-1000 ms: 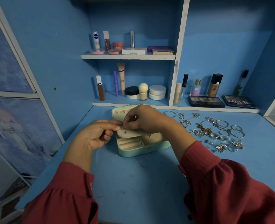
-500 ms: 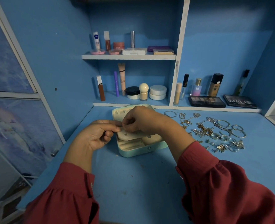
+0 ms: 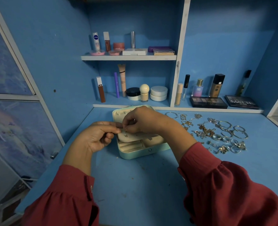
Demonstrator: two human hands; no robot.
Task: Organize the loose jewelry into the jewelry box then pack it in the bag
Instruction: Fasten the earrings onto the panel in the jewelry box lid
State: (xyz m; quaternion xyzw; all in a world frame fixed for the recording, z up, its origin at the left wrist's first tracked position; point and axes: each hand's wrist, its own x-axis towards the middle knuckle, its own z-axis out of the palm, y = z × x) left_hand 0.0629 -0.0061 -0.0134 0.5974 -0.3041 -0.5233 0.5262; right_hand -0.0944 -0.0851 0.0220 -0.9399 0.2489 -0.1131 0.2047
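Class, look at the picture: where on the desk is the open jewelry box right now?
In the head view the jewelry box sits centre-left on the blue desk, under both hands, left of the loose jewelry.

Open mint jewelry box [image 3: 135,153] with cream lining on the desk; loose jewelry [image 3: 216,132] spread just right.

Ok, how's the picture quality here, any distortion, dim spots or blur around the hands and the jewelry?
Head view: wide-angle bending bows the shelf uprights and the window frame; light is dim and bluish, darkest at the top; the loose jewelry catches small glints; the hands over the jewelry box shade its tray, so the tiny piece there stays indistinct.
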